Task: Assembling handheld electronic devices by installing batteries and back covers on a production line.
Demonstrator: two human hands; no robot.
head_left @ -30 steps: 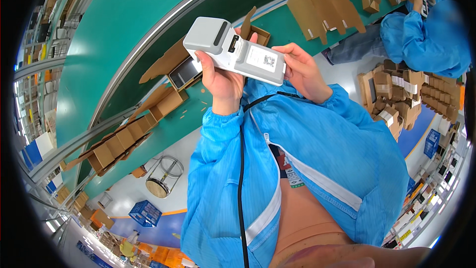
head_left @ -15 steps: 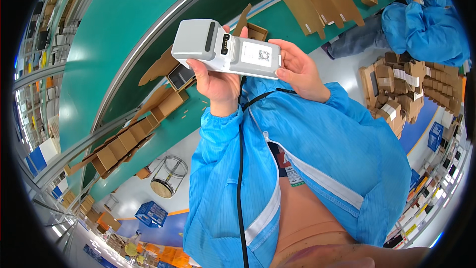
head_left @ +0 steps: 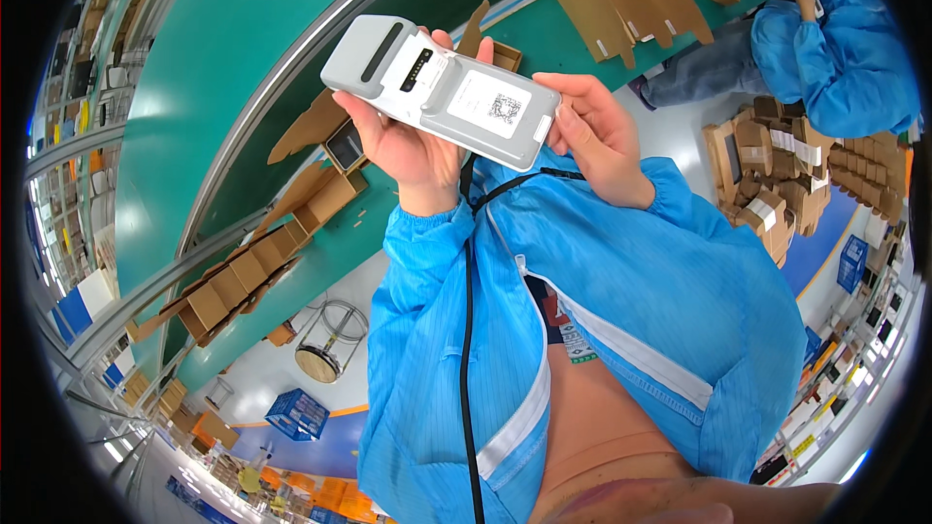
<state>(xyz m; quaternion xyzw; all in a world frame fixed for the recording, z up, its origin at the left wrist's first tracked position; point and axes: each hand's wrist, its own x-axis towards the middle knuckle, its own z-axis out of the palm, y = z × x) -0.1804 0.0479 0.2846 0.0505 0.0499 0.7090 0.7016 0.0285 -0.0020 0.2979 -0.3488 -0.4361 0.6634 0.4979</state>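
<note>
A white and grey handheld payment terminal is held up in front of my chest, its back turned toward me. That back carries a white label with a square code, a row of metal contacts and a dark slot on the thicker end. My left hand wraps round the thick end from below, thumb on the near edge and fingertips showing past the far side. At the narrower end, my right hand pinches the corner between thumb and fingers.
Behind the terminal runs a green workbench with a line of open cardboard boxes and, farther right, upright cardboard blanks. A co-worker in a blue smock is at the upper right. Stacked cartons, a round stool and a blue crate stand around.
The terminal has turned clockwise and tilted, so its labelled back faces me more fully. Its thick end moved up and left, and both hands followed. The co-worker's arms also shifted.
</note>
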